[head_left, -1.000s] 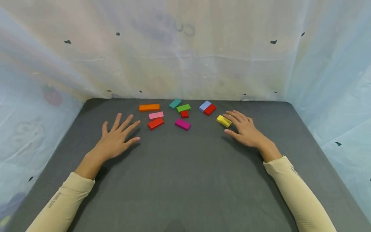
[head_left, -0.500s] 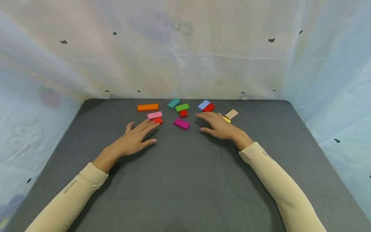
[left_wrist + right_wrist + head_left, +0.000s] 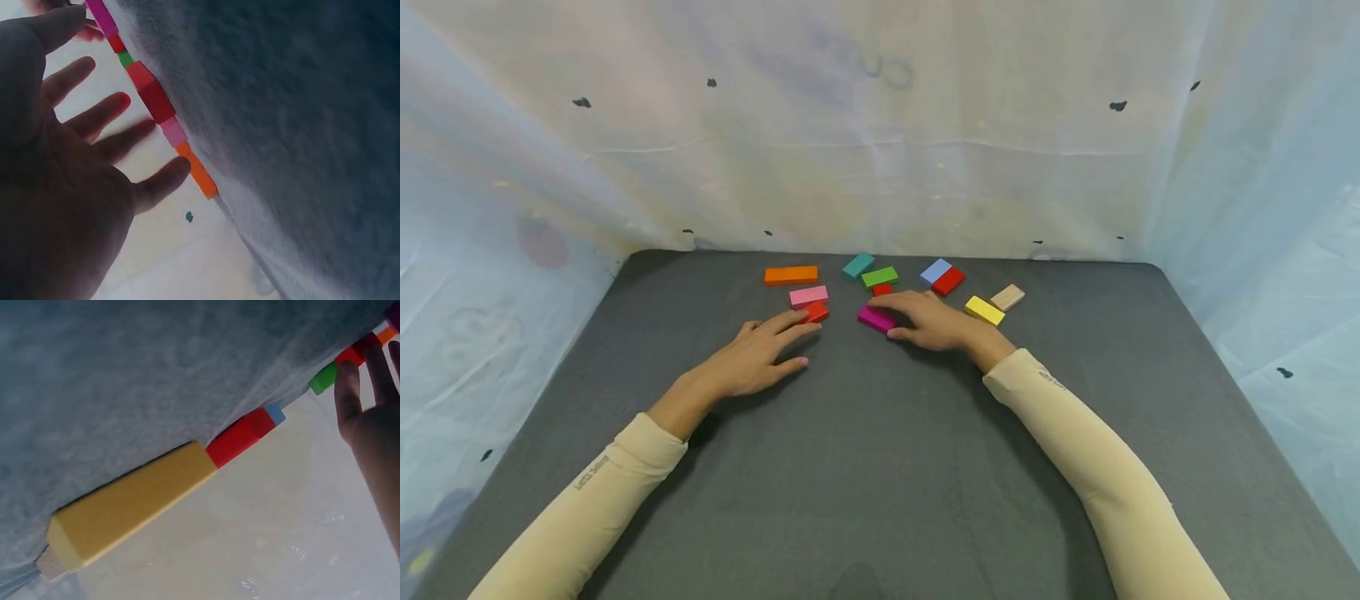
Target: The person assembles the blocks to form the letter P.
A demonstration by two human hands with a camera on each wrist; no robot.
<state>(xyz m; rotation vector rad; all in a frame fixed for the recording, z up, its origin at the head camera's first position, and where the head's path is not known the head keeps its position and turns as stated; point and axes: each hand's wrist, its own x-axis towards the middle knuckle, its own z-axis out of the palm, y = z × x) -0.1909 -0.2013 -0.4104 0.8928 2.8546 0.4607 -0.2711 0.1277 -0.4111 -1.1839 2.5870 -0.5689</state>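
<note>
In the head view my left hand (image 3: 747,365) is stretched forward, its fingertips overlapping the near side of a red block (image 3: 816,312). Its spread fingers show beside that block in the left wrist view, with nothing held. My right hand (image 3: 934,323) reaches over a magenta block (image 3: 875,318). The thumb tip is at the block's right end and the index fingertip lies over its far edge; the block lies flat on the table. Partly hidden behind this hand is a small red block (image 3: 882,290). The right wrist view shows my right hand (image 3: 378,419) with loosely extended fingers.
Around them lie an orange block (image 3: 791,275), a pink block (image 3: 808,296), a teal block (image 3: 858,266) and a green block (image 3: 880,277). Farther right are a light blue block (image 3: 936,272), a red block (image 3: 948,282), a yellow block (image 3: 984,311) and a wooden block (image 3: 1007,297). Curtains surround the grey table (image 3: 865,467).
My right hand has moved left from the yellow block to the magenta block, uncovering the yellow and wooden blocks. My left hand has moved right toward the red block. The blocks stay in place.
</note>
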